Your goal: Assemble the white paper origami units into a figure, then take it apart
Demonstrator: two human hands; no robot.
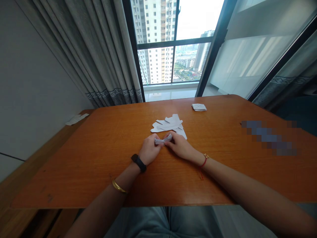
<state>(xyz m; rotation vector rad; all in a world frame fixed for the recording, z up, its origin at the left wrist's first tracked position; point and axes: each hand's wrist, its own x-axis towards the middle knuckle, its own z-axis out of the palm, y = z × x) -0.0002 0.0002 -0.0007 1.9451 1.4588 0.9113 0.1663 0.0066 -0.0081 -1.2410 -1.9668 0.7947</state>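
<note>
Between my hands is a small white folded paper [163, 140], pleated and pinched at its middle, with its two ends fanning up. My left hand [150, 148] grips its left part, fingers closed. The right part is held by my right hand [180, 144], thumb and fingers pressed together. Just beyond my hands lies a loose pile of white paper pieces [168, 125] with cut, angular edges, overlapping one another on the brown table [104, 172].
A small folded white stack [199, 107] lies near the table's far edge. Some white paper [76, 119] rests on a ledge at the far left. A blurred, pixelated item [268, 137] is on the right side. Curtains and a window stand behind the table.
</note>
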